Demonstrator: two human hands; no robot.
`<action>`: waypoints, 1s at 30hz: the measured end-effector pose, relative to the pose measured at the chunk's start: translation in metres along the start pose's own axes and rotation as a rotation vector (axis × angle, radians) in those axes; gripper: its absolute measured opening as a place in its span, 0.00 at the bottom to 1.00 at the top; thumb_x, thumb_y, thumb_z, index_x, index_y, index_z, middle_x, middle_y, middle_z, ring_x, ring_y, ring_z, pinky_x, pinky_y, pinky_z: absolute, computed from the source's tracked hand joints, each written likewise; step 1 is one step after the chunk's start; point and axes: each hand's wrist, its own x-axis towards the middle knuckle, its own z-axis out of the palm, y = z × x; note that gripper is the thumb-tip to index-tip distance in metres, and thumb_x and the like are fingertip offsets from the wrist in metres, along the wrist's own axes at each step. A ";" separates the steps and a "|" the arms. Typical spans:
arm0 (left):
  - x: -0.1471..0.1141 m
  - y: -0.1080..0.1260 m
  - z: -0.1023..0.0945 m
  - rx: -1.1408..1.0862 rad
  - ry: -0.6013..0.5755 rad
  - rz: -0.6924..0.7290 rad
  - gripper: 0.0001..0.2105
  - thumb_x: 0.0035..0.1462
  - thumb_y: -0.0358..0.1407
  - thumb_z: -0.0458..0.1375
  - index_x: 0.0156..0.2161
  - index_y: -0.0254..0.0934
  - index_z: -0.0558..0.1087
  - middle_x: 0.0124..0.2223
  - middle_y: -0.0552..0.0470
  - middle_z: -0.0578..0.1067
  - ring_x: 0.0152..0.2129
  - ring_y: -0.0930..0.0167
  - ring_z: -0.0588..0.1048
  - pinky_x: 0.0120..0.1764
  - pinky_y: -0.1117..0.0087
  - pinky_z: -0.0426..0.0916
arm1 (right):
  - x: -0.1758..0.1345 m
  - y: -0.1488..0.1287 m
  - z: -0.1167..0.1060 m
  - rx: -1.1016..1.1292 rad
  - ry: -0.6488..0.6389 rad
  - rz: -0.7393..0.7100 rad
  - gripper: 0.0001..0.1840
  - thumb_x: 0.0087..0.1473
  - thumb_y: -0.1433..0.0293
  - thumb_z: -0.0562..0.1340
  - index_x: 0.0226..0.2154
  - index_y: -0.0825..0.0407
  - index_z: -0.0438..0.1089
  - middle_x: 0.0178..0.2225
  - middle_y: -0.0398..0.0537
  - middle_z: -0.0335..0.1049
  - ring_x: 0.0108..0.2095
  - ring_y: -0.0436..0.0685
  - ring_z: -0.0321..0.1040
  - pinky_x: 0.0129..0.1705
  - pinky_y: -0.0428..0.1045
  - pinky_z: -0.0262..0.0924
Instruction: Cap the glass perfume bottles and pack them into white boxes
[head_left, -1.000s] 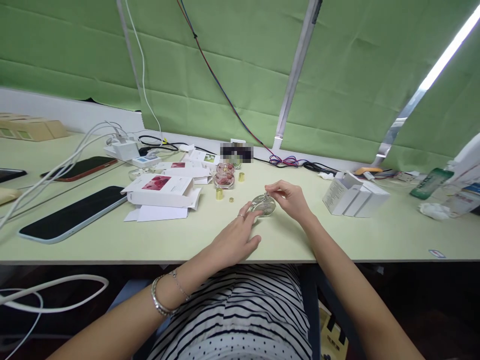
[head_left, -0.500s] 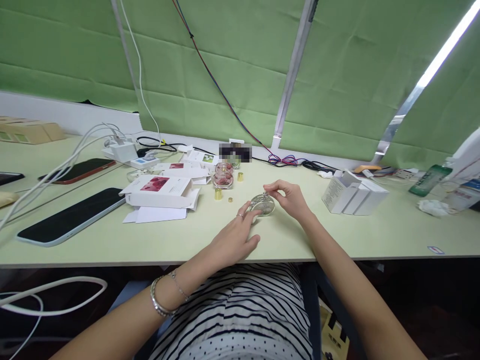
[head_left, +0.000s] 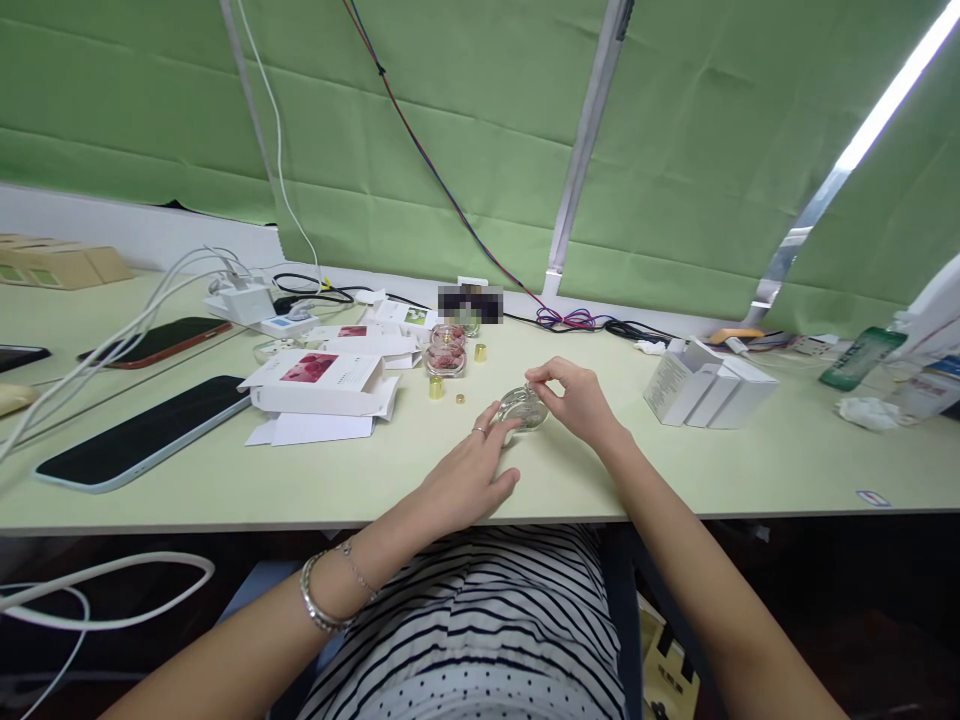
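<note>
A round, clear glass bottle (head_left: 523, 410) lies on the table in front of me. My left hand (head_left: 472, 470) grips its left and near side, the fingers over the rim and the thumb apart. At the bottle's neck, on the far side, my right hand (head_left: 571, 392) pinches with thumb and forefinger; whatever is between those fingertips is too small to make out. Left of the bottle are a small gold ring (head_left: 460, 398), a gold cap (head_left: 436, 388) and another gold cap (head_left: 480, 352). Behind them stand glass bottles with red contents (head_left: 446, 358).
Opened white cartons (head_left: 322, 385) with red pictures lie at the left, beside a large phone (head_left: 142, 430) and white cables. White boxes (head_left: 709, 385) stand to the right. A green bottle (head_left: 862, 358) and crumpled tissue (head_left: 870, 412) are farther right. Dark cables run along the back wall.
Hardly anything differs. My right hand's pinch at the bottle's neck has shifted very slightly left, and my left hand stays on the bottle.
</note>
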 end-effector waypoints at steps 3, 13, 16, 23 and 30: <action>0.000 0.001 -0.001 0.002 -0.004 0.002 0.24 0.56 0.35 0.49 0.58 0.42 0.50 0.64 0.42 0.39 0.50 0.59 0.66 0.51 0.57 0.60 | -0.002 -0.001 0.003 -0.042 0.003 -0.013 0.06 0.50 0.76 0.56 0.30 0.51 0.68 0.30 0.48 0.69 0.31 0.54 0.68 0.35 0.51 0.64; 0.003 -0.006 0.005 -0.053 0.090 0.038 0.20 0.56 0.34 0.49 0.54 0.40 0.55 0.55 0.43 0.55 0.44 0.64 0.68 0.48 0.59 0.63 | -0.017 0.009 -0.001 0.149 -0.053 0.180 0.22 0.53 0.64 0.57 0.51 0.50 0.56 0.49 0.53 0.63 0.43 0.55 0.65 0.43 0.53 0.64; 0.006 -0.008 0.006 -0.103 0.129 0.075 0.14 0.57 0.30 0.47 0.49 0.39 0.60 0.45 0.47 0.63 0.42 0.66 0.68 0.46 0.61 0.63 | -0.023 0.015 -0.005 0.160 -0.277 0.283 0.24 0.51 0.64 0.59 0.50 0.50 0.56 0.48 0.53 0.65 0.40 0.55 0.67 0.40 0.53 0.65; 0.008 -0.004 0.000 -0.191 0.192 0.059 0.08 0.57 0.30 0.48 0.42 0.38 0.63 0.37 0.51 0.67 0.33 0.69 0.68 0.40 0.65 0.65 | -0.027 0.002 -0.005 0.020 -0.191 0.171 0.20 0.52 0.63 0.58 0.46 0.51 0.58 0.43 0.53 0.67 0.43 0.58 0.65 0.43 0.57 0.62; 0.003 -0.003 -0.003 -0.505 0.304 0.116 0.08 0.58 0.36 0.50 0.42 0.38 0.57 0.40 0.50 0.67 0.37 0.70 0.70 0.42 0.65 0.66 | -0.026 -0.051 -0.015 0.083 -0.347 -0.007 0.20 0.52 0.65 0.60 0.47 0.50 0.58 0.39 0.48 0.67 0.36 0.53 0.65 0.38 0.50 0.63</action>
